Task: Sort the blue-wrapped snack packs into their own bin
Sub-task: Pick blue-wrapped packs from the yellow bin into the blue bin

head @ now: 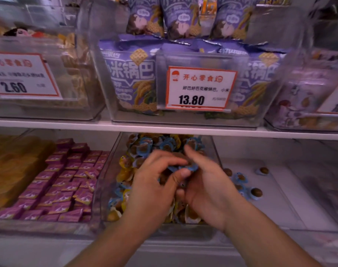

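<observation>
1. Head view, hands first: our left hand and right hand meet over the middle bin on the lower shelf. Both are curled around a small bunch of blue-wrapped snack packs, with the left thumb pinching them against the right palm. It's a bit blurry, so we can't count how many.

2. That middle bin is a jumble of blue and yellow-wrapped packs. A few blue ones already lie in the right-hand bin next door, so our guess is that's where these go.

3. How we'd do this bit well: keep the bunch cupped in both hands so nothing slips, check that no yellow pack is tucked in with it, then lift clear over the divider wall and release low, since these little packs probably bounce and roll.

4. Further out: purple packets fill the bin to the left.

5. Writing we can read, upper shelf: a red-bordered price tag headed 开心零食 shows 13.80, fronting purple bags printed 小米锅巴. The left tag says 2.60; its smaller text is too blurred.
</observation>
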